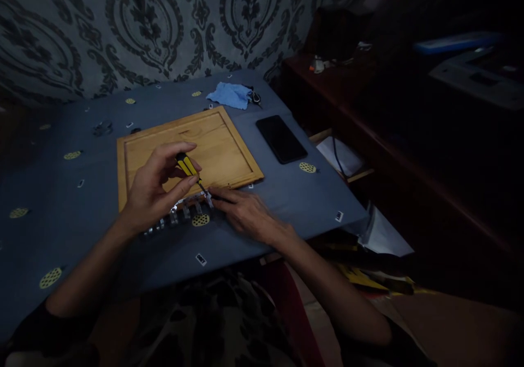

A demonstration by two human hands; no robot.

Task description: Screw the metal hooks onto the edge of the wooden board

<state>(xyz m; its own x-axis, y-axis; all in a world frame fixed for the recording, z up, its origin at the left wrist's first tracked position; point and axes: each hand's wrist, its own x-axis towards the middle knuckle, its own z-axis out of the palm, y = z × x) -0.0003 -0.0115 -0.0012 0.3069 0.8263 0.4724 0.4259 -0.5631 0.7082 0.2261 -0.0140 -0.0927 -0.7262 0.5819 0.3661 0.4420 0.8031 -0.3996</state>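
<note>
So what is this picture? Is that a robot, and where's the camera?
There's no robot, just a person's two bare hands. The camera is worn on the head, looking forward and down, so the arms reach away from you. The left hand holds a yellow-and-black screwdriver, its tip down by a row of small shiny pieces. The right hand is at the row's end; whether it grips a piece is hard to see. A wooden board, a black phone and a blue cloth lie on the table.
</note>
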